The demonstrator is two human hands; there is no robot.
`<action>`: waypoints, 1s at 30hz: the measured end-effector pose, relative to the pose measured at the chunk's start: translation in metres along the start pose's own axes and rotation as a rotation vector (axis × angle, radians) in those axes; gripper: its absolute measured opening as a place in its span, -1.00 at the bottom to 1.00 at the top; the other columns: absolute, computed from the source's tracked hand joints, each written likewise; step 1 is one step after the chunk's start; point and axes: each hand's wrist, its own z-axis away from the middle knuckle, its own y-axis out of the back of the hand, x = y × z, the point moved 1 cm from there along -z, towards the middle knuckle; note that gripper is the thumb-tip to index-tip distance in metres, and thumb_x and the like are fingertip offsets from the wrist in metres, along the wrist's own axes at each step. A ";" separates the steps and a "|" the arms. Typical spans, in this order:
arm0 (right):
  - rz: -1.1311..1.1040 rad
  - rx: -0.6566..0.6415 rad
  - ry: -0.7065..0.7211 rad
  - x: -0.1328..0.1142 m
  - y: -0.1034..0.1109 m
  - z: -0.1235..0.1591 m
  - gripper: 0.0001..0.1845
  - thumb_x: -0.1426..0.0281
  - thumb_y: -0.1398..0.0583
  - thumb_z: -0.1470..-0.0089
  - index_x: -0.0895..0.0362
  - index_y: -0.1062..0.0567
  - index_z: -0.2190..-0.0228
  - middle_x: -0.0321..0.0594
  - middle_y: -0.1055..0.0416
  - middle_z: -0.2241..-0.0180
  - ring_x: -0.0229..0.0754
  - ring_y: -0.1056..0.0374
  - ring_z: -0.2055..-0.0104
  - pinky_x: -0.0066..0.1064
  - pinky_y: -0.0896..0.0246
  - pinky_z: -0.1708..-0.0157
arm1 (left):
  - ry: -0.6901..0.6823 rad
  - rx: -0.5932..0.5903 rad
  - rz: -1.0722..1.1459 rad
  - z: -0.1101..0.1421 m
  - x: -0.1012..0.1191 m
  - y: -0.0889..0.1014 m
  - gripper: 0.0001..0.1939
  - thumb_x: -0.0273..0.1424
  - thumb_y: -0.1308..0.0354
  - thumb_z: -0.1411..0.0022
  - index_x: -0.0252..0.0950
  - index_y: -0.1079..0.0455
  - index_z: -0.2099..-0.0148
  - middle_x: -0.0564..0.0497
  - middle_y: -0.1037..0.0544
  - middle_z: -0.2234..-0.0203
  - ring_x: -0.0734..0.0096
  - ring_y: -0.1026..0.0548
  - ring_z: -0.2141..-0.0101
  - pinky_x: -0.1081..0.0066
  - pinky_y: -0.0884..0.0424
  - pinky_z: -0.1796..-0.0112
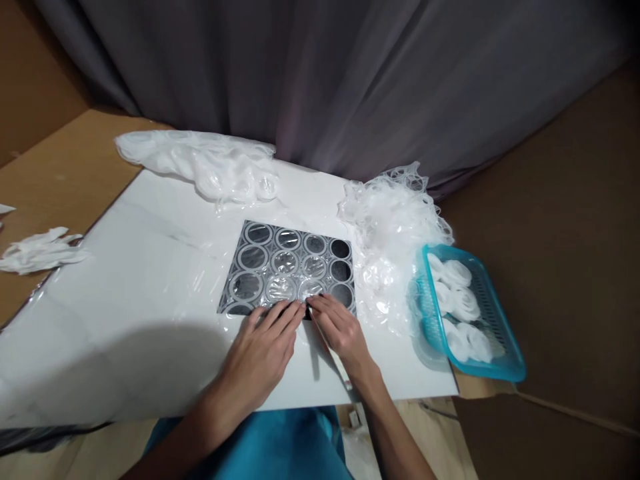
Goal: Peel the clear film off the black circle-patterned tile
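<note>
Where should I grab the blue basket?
Probably by the near rim of the blue basket, coming from the person's side: that edge is exposed, while white bundles lie inside and a white pile crowds its left side.

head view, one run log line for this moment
left hand: on patterned sheet | right hand: holding thin stick at sheet's near edge | basket: holding white bundles
</note>
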 end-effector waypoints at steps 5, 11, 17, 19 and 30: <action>0.033 -0.004 -0.044 -0.001 0.003 -0.005 -0.70 0.58 -0.14 -0.49 0.06 -0.61 -0.02 -0.01 -0.65 -0.16 0.05 -0.62 -0.19 0.05 -0.57 -0.30 | -0.009 0.005 0.002 0.000 0.002 0.000 -0.36 -0.35 0.03 -0.65 0.00 -0.05 -0.66 0.08 -0.40 -0.48 0.14 -0.36 -0.41 -0.01 -0.23 -0.32; 0.129 0.142 -0.274 0.033 0.033 -0.017 -0.71 0.49 -0.11 -0.51 0.05 -0.62 -0.02 0.03 -0.63 -0.17 0.10 -0.62 -0.17 0.03 -0.63 -0.13 | -0.008 0.020 0.006 0.003 0.004 0.000 -0.35 -0.35 0.01 -0.64 0.03 -0.04 -0.66 0.07 -0.41 -0.48 0.12 -0.37 -0.41 0.00 -0.25 -0.31; 0.407 0.452 -0.435 0.063 0.092 -0.012 -0.75 0.41 -0.17 -0.46 0.08 -0.62 -0.03 0.01 -0.67 -0.09 0.11 -0.64 -0.09 0.02 -0.55 -0.11 | -0.038 0.001 0.004 -0.004 0.002 0.011 -0.43 -0.32 0.03 -0.66 -0.03 -0.16 -0.62 0.01 -0.50 -0.40 0.09 -0.43 -0.34 0.01 -0.26 -0.28; 0.462 0.446 -0.468 0.060 0.105 -0.008 -0.78 0.38 -0.20 -0.45 0.06 -0.65 0.02 -0.02 -0.69 -0.08 0.12 -0.64 -0.06 0.02 -0.54 -0.09 | -0.057 -0.021 0.004 -0.014 0.001 0.017 -0.49 -0.29 0.05 -0.68 -0.11 -0.27 -0.56 -0.04 -0.56 -0.33 0.09 -0.47 -0.28 0.01 -0.27 -0.27; -0.353 0.160 -0.455 0.045 0.042 -0.039 -0.87 0.30 -0.34 -0.39 0.01 -0.71 0.22 -0.10 -0.71 0.06 0.04 -0.66 0.02 -0.08 -0.57 -0.06 | -0.019 0.027 -0.023 -0.056 -0.009 -0.003 -0.45 -0.34 0.12 -0.68 -0.19 -0.20 -0.59 -0.09 -0.48 -0.41 0.07 -0.42 -0.35 -0.01 -0.28 -0.31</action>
